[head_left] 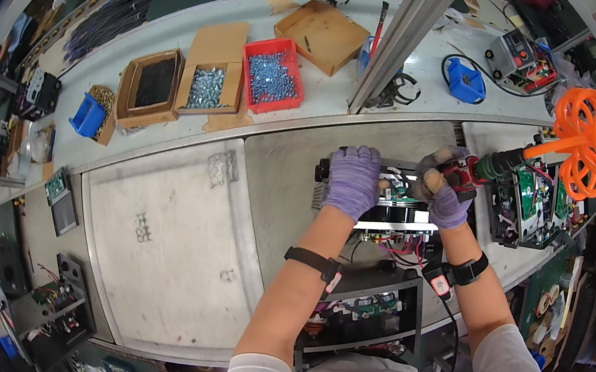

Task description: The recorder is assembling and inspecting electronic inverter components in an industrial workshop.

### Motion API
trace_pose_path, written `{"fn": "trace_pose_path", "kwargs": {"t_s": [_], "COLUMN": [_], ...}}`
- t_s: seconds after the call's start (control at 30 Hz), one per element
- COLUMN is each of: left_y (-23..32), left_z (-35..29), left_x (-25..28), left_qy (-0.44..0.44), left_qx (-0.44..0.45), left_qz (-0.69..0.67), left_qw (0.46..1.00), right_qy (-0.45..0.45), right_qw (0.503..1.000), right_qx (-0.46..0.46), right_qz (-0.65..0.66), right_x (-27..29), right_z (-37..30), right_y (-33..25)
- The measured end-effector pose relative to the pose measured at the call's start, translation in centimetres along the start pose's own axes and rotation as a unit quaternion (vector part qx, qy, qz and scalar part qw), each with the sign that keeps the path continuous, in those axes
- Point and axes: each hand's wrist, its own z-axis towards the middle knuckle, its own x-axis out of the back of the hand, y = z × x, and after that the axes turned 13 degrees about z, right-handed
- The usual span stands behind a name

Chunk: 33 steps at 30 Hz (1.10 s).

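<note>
A metal electronics chassis (407, 226), with circuit parts and red and black wires showing, stands on the bench in front of me. My left hand (353, 181), in a purple glove, is closed over its left part. My right hand (448, 202), gloved in purple with darker fingertips, grips a red air screwdriver (465, 173) over the chassis's right side. An orange coiled hose (584, 142) runs to the tool's dark green rear end. My fingers hide the driver's tip. Closer to my body is another black open chassis (368, 284) with boards inside.
Beyond the work surface stand a red bin (297, 100) of screws, cardboard boxes (205, 105) of fasteners and blue bins (464, 80). A metal post (407, 40) rises behind my hands. At right lies another open unit (525, 206); a pale panel (163, 250) is at left.
</note>
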Motion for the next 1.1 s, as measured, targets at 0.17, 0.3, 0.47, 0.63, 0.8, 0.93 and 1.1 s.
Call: {"fn": "trace_pose_path", "kwargs": {"t_s": [0.17, 0.3, 0.47, 0.63, 0.8, 0.93, 1.1], "left_y": [-0.2, -0.3, -0.3, -0.8, -4.7, -8.3, -7.0], "left_z": [0.0, 0.0, 0.1, -1.3, -10.3, -22.4, -35.1], "left_x": [-0.3, -0.4, 0.1, 1.8, 2.3, -1.0, -4.8], "left_qy": [0.009, 0.007, -0.010, 0.047, 0.091, 0.004, -0.026], "left_qx": [-0.012, -0.012, -0.008, 0.046, 0.247, 0.385, 0.482], "left_qz": [-0.004, -0.006, -0.010, -0.124, -0.585, -0.670, -0.678], "left_qw": [1.000, 1.000, 1.000, 0.990, 0.767, 0.634, 0.555], "right_qy": [-0.059, -0.022, -0.033, 0.001, 0.016, 0.030, 0.163], "right_qw": [0.995, 0.999, 0.999, 0.999, 0.988, 0.986, 0.985], "right_qx": [-0.046, -0.026, -0.024, 0.022, 0.123, 0.096, 0.024], "right_qz": [0.061, 0.015, 0.012, -0.045, 0.096, 0.136, 0.044], "right_x": [0.2, 0.5, 0.5, -0.9, -1.2, 0.6, 3.9], "right_z": [-0.2, -0.7, -1.0, -0.9, -2.2, -5.9, -12.8], "right_y": [0.1, 0.7, 1.0, -0.3, -4.8, -8.5, -10.2]}}
